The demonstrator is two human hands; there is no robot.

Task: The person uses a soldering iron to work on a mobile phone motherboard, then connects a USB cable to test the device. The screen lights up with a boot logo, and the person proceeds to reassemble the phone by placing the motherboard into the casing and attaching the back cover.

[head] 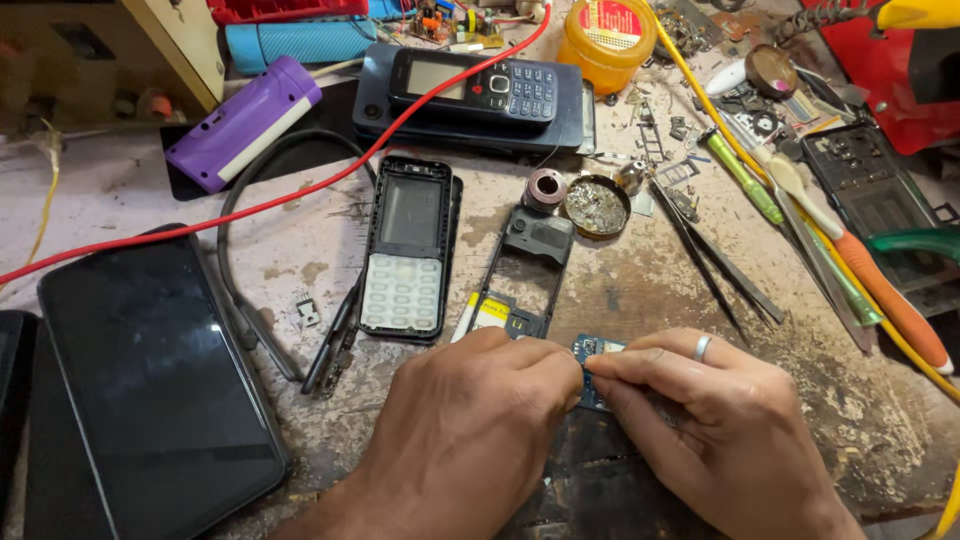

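Both hands pinch the board (590,350), a small blue circuit board, between them on the table (620,280). Left hand (470,420) grips its left edge with fingertips, right hand (700,410) its right edge; most of the board is hidden under the fingers. Just above the board: empty frame (525,275). Left of the frame: keypad shell (408,250). Right of the frame: tweezers (715,260).

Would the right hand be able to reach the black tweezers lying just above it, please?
Probably yes: the tweezers lie bare on the bench just beyond the right hand, nothing over them. But that hand and the left hand both pinch the small blue circuit board.
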